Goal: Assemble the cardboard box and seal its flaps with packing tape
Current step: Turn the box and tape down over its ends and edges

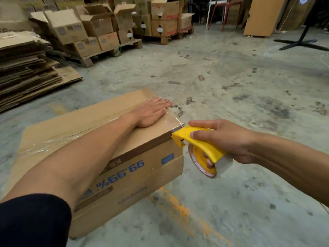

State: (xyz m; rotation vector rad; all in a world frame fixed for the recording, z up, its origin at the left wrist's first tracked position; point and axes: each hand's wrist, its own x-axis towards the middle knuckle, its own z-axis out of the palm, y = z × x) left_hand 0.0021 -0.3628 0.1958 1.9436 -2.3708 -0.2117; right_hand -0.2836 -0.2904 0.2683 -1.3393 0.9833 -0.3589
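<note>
Now: right fingers curled round the yellow handle of the tape dispenser, thumb on top, some fingertips showing through the roll's core. Right hand holds it tight at the box's near right top corner, about 4 o'clock from the left hand. Clear tape roll hangs below the handle; yellow nose touches the corner edge.

Left fingers straight, close together, flat on the box top, tips at the far edge. Left hand palm down, gripping nothing, pressing on a shiny strip of tape along the top seam. Forearm lies across the lid; dark sleeve at 7 o'clock.

Box sits on the concrete floor, centre-left, flaps shut, blue print upside down on the near side.

Flat cardboard stack at 10 o'clock. Open boxes on pallets at 11 to 12 o'clock.
</note>
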